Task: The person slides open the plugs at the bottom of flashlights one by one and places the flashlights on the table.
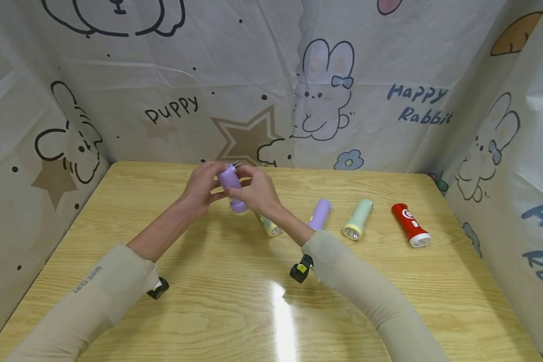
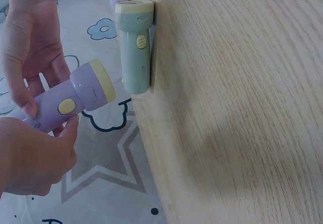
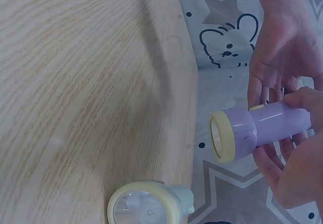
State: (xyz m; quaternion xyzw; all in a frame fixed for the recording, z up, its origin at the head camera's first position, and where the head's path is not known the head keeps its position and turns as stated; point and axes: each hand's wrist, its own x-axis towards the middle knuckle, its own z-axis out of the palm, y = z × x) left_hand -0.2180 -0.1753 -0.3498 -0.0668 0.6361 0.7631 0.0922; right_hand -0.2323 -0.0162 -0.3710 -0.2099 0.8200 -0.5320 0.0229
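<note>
Both hands hold a purple flashlight (image 1: pixel 230 182) above the far part of the table, its pale yellow head angled down. Metal prongs (image 1: pixel 237 164) stick out at its upper end. My left hand (image 1: pixel 202 185) grips the body from the left; my right hand (image 1: pixel 259 192) grips it from the right, thumb across the barrel. A yellow switch (image 2: pixel 66 106) shows on the side in the left wrist view. Beneath the right hand, a green flashlight (image 1: pixel 270 227) lies on the table, partly hidden in the head view.
Farther right on the wooden table (image 1: pixel 208 306) lie another purple flashlight (image 1: pixel 320 213), another green flashlight (image 1: pixel 358 219) and a red flashlight (image 1: pixel 410 224) with a white rim. Printed cloth walls (image 1: pixel 253 75) stand at the back and sides. Black devices (image 1: pixel 301 269) hang at the wrists.
</note>
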